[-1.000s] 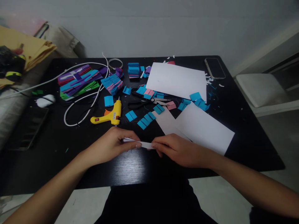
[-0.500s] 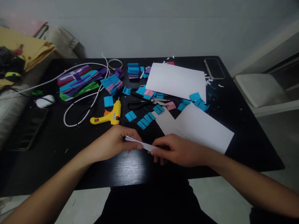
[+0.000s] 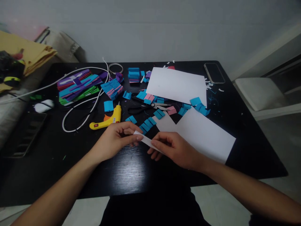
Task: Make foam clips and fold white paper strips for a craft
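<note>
A narrow folded strip of white paper [image 3: 146,140] is held above the front of the black table [image 3: 94,179]. My left hand [image 3: 119,138] pinches its left end between thumb and fingers. Closed on the strip's right end is my right hand [image 3: 172,147], thumb on top and fingers beneath. Just beyond the hands lie blue folded paper pieces [image 3: 147,125] and a yellow glue gun [image 3: 108,119]. White paper sheets [image 3: 204,131] rest beside and partly behind my right forearm.
Black-handled scissors [image 3: 141,108] lie among blue and pink pieces. Stacks of coloured paper strips [image 3: 78,83] and a white cable [image 3: 70,127] occupy the left. Another white sheet [image 3: 177,83] and a phone [image 3: 214,73] lie toward the back right. A tape ring [image 3: 115,67] sits at the back.
The folded paper has turned from nearly edge-on to show its flat face, and its left end has shifted right. My left hand has tilted up slightly; the view has shifted a little.
</note>
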Tool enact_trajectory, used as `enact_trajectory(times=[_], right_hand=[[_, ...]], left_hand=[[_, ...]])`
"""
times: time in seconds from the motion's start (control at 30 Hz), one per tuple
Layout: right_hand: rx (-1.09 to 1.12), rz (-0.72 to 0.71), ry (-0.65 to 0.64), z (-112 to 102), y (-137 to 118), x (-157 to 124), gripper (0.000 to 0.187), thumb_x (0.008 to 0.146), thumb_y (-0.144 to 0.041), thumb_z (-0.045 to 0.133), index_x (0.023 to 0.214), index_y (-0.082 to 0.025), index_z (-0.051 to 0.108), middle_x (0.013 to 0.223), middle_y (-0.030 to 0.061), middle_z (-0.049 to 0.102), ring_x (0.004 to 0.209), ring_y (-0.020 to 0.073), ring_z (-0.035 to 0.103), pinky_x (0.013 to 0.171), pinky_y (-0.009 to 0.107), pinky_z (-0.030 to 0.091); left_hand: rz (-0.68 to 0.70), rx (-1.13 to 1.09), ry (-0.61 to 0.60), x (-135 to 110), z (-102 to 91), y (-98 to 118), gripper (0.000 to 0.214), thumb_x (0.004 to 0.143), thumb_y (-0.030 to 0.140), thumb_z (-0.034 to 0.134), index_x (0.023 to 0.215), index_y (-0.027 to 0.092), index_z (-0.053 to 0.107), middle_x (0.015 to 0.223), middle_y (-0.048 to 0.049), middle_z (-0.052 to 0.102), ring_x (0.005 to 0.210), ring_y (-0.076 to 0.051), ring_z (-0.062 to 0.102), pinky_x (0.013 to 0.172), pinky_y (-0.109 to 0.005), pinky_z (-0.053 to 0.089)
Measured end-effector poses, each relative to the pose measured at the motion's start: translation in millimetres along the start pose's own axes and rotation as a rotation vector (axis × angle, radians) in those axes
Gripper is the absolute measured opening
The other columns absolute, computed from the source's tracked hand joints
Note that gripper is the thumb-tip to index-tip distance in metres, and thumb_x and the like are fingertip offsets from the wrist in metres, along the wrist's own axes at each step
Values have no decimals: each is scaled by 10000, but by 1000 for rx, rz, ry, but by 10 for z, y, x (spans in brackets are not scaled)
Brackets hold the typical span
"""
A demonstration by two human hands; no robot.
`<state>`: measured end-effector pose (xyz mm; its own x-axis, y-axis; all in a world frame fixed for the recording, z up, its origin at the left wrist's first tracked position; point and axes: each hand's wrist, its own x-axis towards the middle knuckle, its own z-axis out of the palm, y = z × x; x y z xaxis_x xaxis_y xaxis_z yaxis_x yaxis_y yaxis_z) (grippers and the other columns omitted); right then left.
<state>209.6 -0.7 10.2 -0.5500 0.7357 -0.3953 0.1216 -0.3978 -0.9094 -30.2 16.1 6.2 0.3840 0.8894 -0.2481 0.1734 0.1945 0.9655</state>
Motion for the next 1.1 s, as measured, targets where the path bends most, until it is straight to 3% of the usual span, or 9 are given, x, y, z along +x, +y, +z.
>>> enact_trajectory(times=[0.13,0.27,0.53,0.87,1.1], right_hand=[[101,38,-44,-11,8,49,238,1011,-341,641,974,-117,713,923,86,777,784,161,770,738,302,650],[188,72,-86,-23,0,121,307,1019,-405,620,999,-117,723,952,93,772,759,158,768,688,278,643],[29,4,-37,-15,22,146,249,1014,-348,638,922,-127,709,899,65,776,637,85,664,535,181,508],[8,28,4,52,4,85,274,1006,-380,648,960,-117,710,884,67,759,688,123,714,602,231,579],[137,-24,52,146,10,42,283,989,-432,665,972,-151,701,899,60,767,813,175,759,787,338,630]], left_hand=[[10,-63,10,14,26,-20,134,874,237,780,972,146,774,727,-14,755,643,-119,713,615,-198,595],[1,-77,7,18,57,-28,108,874,224,783,958,156,774,730,-3,759,638,-104,715,620,-169,592],[-5,-67,7,-10,48,-72,126,871,214,786,991,174,782,723,10,758,615,-94,716,603,-145,585],[3,-119,-10,-25,44,-84,184,872,214,788,1047,172,748,758,-2,785,641,-110,745,633,-163,611],[94,-253,214,-22,168,-71,130,835,173,820,936,159,740,661,24,755,604,-90,721,614,-144,592]])
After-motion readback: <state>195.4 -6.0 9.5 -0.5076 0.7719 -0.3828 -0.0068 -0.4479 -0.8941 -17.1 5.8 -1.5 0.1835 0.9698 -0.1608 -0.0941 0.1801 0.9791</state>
